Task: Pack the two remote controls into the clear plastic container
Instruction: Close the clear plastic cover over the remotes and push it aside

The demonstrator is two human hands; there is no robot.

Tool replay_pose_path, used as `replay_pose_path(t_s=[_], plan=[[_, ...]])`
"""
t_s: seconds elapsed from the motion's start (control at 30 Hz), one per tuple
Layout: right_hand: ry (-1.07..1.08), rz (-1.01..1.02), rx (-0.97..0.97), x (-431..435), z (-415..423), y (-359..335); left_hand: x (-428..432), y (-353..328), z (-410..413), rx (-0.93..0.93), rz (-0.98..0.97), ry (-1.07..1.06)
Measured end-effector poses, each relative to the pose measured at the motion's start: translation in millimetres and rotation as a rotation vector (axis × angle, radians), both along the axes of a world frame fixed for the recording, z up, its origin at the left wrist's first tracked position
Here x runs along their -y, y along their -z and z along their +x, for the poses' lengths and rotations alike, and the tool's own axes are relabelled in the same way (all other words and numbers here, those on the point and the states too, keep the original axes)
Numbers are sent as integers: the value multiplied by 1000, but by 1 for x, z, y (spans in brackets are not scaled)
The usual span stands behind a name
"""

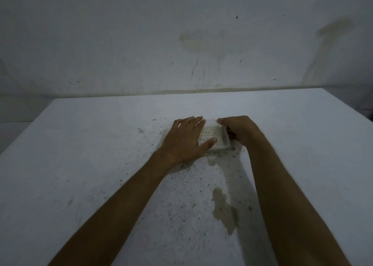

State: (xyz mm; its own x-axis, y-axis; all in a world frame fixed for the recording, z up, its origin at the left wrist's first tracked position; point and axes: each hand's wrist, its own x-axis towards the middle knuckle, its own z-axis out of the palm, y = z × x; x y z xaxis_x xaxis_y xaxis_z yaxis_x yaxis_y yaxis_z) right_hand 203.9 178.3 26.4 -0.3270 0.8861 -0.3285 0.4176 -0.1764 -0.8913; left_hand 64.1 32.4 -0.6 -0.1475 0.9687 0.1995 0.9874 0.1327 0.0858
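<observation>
Near me: stained bench (101, 185), both forearms reaching in. Left hand (186, 139) lies flat on the clear plastic container (221, 142), fingers spread, pinning it so it can't slide. Right hand (241, 131) curls over its right edge, grip closed on the rim, probably seating the lid. White remote (212, 133) shows inside; can't confirm the second.

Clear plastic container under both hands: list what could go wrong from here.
1. The left hand lies flat over the clear plastic container, hiding part of it, so a poor closure could go unnoticed.
2. A remote shows through the plastic; hard pressing might buckle the thin lid onto its buttons.
3. The right hand grips only the right edge; the container might slide on the table.
</observation>
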Motion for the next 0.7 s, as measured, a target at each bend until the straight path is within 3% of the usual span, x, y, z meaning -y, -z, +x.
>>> replay_pose_path(t_s=[0.07,0.17,0.27,0.37,0.53,0.7], plan=[[-72,-166,-52,-5,3,-6,0,-1,0,-18,0,2],[-100,-189,-29,-13,2,-13,0,0,0,-20,-19,7],[-44,-67,-16,-10,2,-5,-2,1,2,3,-44,-21],[-34,201,-73,12,14,13,-3,0,3,19,-49,-16],[-5,138,-192,29,38,19,-4,-1,0,9,-28,6],[27,315,-81,35,35,21,-5,0,0,1,-32,12]])
